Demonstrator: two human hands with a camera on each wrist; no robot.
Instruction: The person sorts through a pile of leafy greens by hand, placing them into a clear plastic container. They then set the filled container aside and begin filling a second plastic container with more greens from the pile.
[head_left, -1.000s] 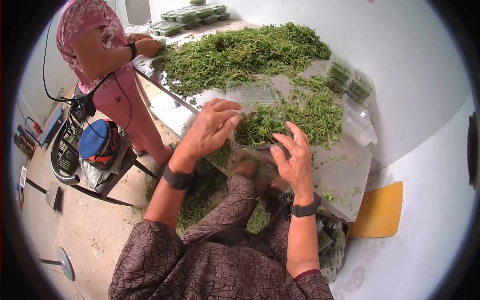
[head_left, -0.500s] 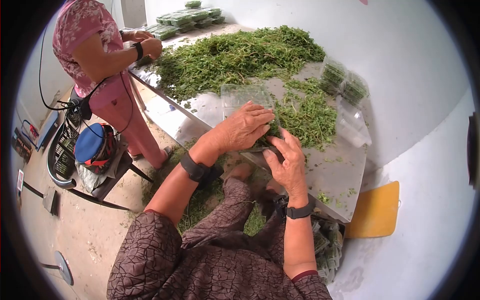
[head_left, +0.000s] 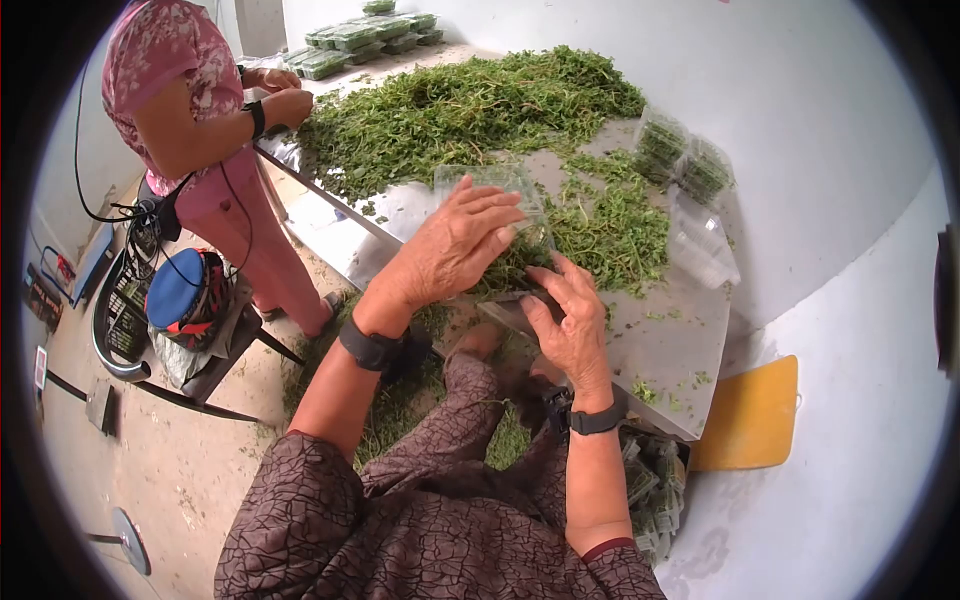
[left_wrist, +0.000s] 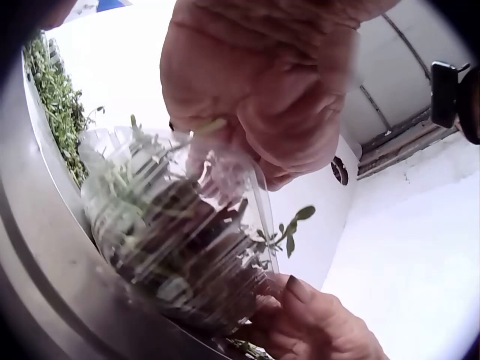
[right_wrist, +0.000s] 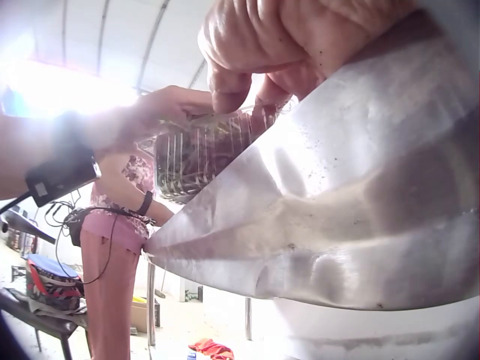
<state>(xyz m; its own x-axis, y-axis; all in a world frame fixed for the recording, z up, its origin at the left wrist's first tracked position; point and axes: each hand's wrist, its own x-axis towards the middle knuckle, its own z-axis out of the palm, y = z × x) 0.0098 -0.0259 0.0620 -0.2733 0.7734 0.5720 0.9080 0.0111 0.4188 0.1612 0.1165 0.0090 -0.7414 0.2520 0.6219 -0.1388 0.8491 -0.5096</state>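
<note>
My left hand (head_left: 455,245) is over a clear plastic box filled with leafy green sprigs (head_left: 505,270), its fingers nearly straight above the greens. The box's raised clear lid (head_left: 500,180) stands behind the fingers. At the near right corner, my right hand (head_left: 570,310) holds the box between thumb and fingers. The left wrist view shows the ribbed box (left_wrist: 161,247) at the metal table's edge, with stems and a small sprig (left_wrist: 289,232) poking out. In the right wrist view, the box (right_wrist: 180,161) partly shows behind the table edge, below the fingers.
A large heap of greens (head_left: 480,100) spreads over the metal table (head_left: 665,340). Filled boxes (head_left: 690,155) and nested empty boxes (head_left: 705,240) stand at right, more filled boxes (head_left: 365,35) at the back. Another person (head_left: 185,110) stands at left. A yellow board (head_left: 750,410) leans by the wall.
My left hand moved right over the greens, then drew back slightly left with its fingers raised. My right hand closed in on the box's near right corner.
</note>
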